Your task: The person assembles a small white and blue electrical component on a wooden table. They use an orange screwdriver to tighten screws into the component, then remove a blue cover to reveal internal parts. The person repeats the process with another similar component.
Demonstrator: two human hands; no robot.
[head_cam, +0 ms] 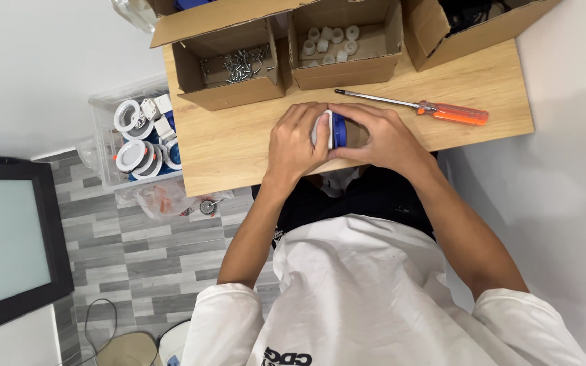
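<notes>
Both of my hands are cupped around a small round white and blue fitting [331, 129] near the front edge of the wooden table [239, 152]. My left hand [296, 142] grips its white side, fingers wrapped over the top. My right hand [381, 139] holds the blue side from the right. Most of the fitting is hidden by my fingers. An orange-handled screwdriver [418, 106] lies on the table just beyond my right hand, untouched.
Three open cardboard boxes line the table's far edge: one with screws [237, 66], one with small white cylinders [334, 41], one with dark parts [466, 17]. A clear plastic bin [140, 139] of white and blue fittings stands on the floor left of the table. A dark framed panel [8, 244] leans at far left.
</notes>
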